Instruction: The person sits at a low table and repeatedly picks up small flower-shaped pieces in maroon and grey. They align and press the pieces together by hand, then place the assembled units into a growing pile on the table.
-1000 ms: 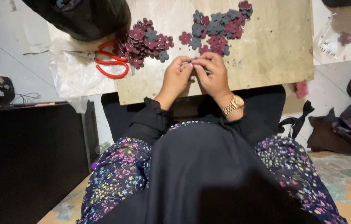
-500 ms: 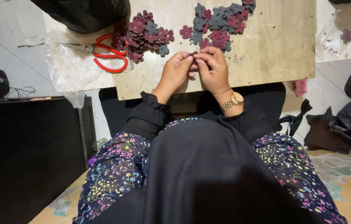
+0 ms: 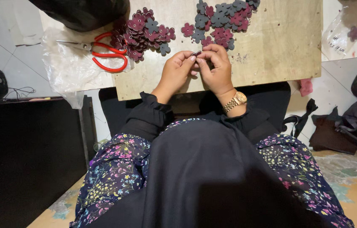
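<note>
My left hand [image 3: 175,72] and my right hand [image 3: 217,69] meet over a wooden board [image 3: 271,46], fingertips pinched together on one small dark flower-shaped piece [image 3: 196,53]. Just beyond my hands lie two heaps of flower-shaped pieces, maroon and grey: one heap [image 3: 144,31] at the left of the board, the other [image 3: 222,19] in the middle. A gold wristwatch [image 3: 235,101] is on my right wrist. Most of the held piece is hidden by my fingers.
Red-handled scissors [image 3: 102,50] lie on a clear plastic sheet [image 3: 66,71] at the board's left edge. A black bag [image 3: 81,12] sits at the far left. A small plastic bag [image 3: 347,29] with maroon pieces lies at the right. Dark cloth [image 3: 355,126] lies on the floor.
My hands have stayed together on the small piece, with only slight finger movement. The camera view has shifted a little.
</note>
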Available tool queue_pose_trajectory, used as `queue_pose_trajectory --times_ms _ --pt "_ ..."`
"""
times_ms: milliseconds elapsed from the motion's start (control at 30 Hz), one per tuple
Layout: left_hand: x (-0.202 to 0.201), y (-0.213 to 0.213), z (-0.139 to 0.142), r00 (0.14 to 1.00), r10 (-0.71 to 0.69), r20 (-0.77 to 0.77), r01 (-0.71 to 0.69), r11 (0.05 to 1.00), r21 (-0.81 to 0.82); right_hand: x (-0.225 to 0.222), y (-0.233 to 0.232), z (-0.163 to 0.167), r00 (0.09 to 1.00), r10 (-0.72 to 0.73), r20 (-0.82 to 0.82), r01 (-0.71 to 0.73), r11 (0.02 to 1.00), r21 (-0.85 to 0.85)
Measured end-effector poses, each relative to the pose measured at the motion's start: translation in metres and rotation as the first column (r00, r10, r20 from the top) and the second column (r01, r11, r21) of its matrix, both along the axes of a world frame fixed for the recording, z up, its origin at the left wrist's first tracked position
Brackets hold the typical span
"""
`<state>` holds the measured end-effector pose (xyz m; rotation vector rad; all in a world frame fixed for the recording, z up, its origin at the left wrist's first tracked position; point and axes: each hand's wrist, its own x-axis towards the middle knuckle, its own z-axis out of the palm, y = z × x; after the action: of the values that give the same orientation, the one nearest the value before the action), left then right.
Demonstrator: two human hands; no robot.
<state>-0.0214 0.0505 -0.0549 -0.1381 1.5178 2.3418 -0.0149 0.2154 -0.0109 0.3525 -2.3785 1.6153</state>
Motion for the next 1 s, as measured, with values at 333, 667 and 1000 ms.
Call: queue_pose_trajectory --times_ms 333,667,1000 --pt "0.006 0.006 0.002 0.997 -0.028 -0.071 0.025 0.999 -0.044 0.005 0.004 -0.006 0.999 -0.031 0.044 0.036 0.993 -0.114" --pt "0.008 0.013 0.009 0.99 0.051 -0.131 -0.059 0.997 -0.055 0.004 0.051 0.006 0.958 -0.14 -0.25 0.194 0.959 0.207" --pt "-0.038 -0.079 0.068 0.719 0.104 -0.687 -0.69 0.221 -0.689 -0.003 0.094 0.004 0.944 -0.298 -0.14 0.329 0.836 0.438"
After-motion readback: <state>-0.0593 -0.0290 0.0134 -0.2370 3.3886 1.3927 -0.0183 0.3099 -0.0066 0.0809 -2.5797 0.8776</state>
